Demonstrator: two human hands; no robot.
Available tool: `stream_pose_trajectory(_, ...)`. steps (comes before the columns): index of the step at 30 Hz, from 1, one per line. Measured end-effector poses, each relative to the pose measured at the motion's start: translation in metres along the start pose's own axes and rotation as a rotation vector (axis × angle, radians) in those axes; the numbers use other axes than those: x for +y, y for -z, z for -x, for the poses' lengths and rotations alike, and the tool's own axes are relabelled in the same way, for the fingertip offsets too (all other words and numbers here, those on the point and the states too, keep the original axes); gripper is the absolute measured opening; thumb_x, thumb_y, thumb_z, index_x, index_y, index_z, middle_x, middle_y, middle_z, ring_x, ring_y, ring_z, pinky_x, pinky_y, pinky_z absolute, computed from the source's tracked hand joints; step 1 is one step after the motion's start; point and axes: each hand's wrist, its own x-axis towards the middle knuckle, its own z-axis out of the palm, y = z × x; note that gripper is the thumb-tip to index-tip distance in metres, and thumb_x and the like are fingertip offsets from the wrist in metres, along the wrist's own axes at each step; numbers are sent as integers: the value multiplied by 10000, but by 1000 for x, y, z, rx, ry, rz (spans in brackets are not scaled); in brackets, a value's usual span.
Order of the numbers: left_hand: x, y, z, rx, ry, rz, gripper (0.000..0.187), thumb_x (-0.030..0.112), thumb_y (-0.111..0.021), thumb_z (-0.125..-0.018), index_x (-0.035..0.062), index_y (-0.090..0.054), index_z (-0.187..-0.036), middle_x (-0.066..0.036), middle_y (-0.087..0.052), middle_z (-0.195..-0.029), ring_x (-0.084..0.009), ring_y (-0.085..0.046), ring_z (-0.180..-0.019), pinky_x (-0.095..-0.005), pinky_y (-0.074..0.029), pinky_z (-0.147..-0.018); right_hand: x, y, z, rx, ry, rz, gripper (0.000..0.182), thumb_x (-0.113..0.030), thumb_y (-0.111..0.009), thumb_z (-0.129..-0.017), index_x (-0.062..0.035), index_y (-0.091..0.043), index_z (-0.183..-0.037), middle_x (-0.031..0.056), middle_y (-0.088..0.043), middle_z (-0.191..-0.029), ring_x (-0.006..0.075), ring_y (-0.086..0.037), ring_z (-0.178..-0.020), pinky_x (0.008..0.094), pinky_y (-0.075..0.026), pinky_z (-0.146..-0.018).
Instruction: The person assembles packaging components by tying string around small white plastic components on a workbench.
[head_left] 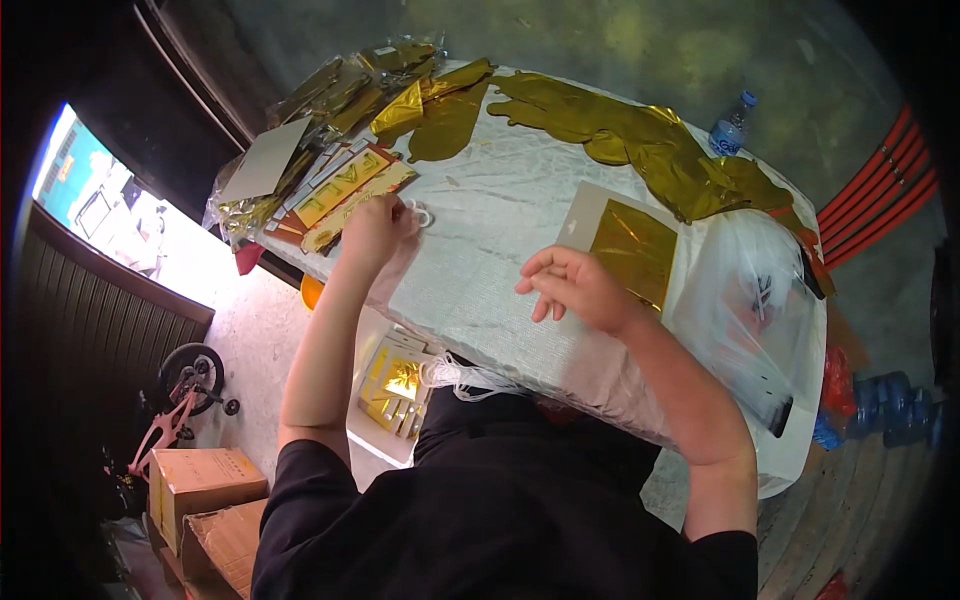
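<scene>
My left hand is closed at the near edge of a stack of printed cards; a small white loop shows beside its fingers, and what it grips, if anything, is hidden. My right hand hovers over the white-covered table, fingers apart and curved, holding nothing. Just beyond it lies a grey card with a gold foil sheet. Gold foil balloons stretch along the far side of the table. White string hangs at the near edge.
Clear-wrapped packets pile up at the far left. A clear plastic bag lies at the right, with a water bottle behind. Below the table's left side is a box of gold packets; cardboard boxes stand on the floor.
</scene>
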Motion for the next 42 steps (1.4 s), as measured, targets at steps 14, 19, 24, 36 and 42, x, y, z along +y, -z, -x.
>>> stream_pose_trajectory(14,38,0,139,-978,-52,267,306,169,-639,-727,26,-586,-992,-112,-609,-908,-211,-581,-846,-292,-450,-763,11,-3,-1,-35,-64,129,162,-118,-476,-854,-8,-526,-962,85,-610,-889,103,-577,-651,221,-419,-559)
stream_pose_trajectory(19,7,-82,172,-586,-198,186,318,172,-642,-692,30,-557,-964,-147,-547,-996,-312,-484,-1017,-376,-402,-842,17,-1,-2,-18,-62,95,165,-128,-476,-855,-9,-534,-955,83,-610,-883,102,-577,-650,218,-421,-561)
stream_pose_trajectory(24,-3,-87,176,-575,-327,215,211,133,-618,-727,16,-546,-888,-132,-554,-946,-284,-521,-944,-357,-419,-806,17,1,-1,-33,-53,103,173,-129,-479,-854,-8,-534,-963,87,-609,-885,107,-580,-652,219,-424,-561)
stream_pose_trajectory(36,-104,-26,186,-1061,311,212,181,82,-585,-753,27,-596,-925,-94,-611,-912,-156,-567,-821,-273,-446,-740,15,3,-3,-31,-65,103,188,-141,-483,-853,-1,-536,-967,94,-609,-886,112,-586,-657,220,-429,-561)
stream_pose_trajectory(42,-28,-66,180,-659,-3,518,111,13,-550,-793,-9,-581,-897,-97,-580,-864,-172,-591,-800,-261,-480,-673,18,3,-3,-32,-67,91,179,-138,-481,-855,-6,-539,-961,88,-612,-874,110,-585,-648,221,-428,-555)
